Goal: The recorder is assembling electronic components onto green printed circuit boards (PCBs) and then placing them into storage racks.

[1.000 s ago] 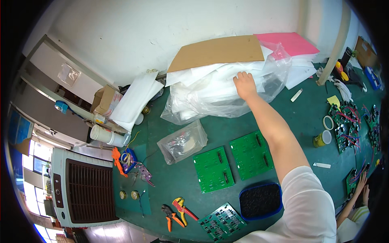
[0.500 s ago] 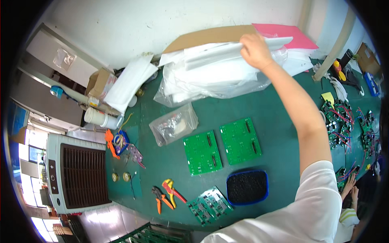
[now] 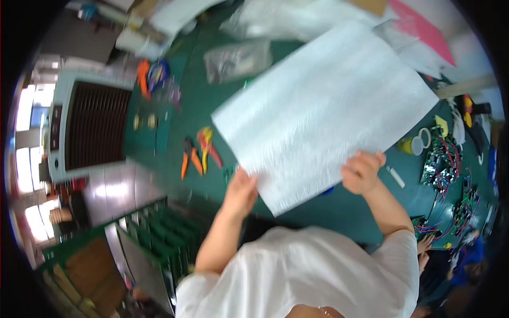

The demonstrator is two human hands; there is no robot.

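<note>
A large white foam sheet (image 3: 323,111) is stretched out in front of me above the green table, tilted, with my two hands along its near edges. My left hand (image 3: 240,193) pinches it near the lower left corner. On the other side, the fingers of my right hand (image 3: 362,172) are closed on its near edge. The sheet covers most of the middle of the table. Only a sliver of the blue tray (image 3: 328,191) shows below it, and the two green circuit boards are almost wholly hidden.
Pliers with orange handles (image 3: 191,156) and a yellow-and-red tool (image 3: 208,146) lie left of the sheet. Behind are a clear plastic bag (image 3: 238,59) and white packing material (image 3: 297,20). Wired circuit boards (image 3: 442,164) and a co-worker's hands (image 3: 424,246) are at right; a green rack (image 3: 148,238) stands lower left.
The foam sheet has come off the pile at the back and toward me. My right hand has drawn back with it, and my left hand has come into view holding it. The view has shifted.
</note>
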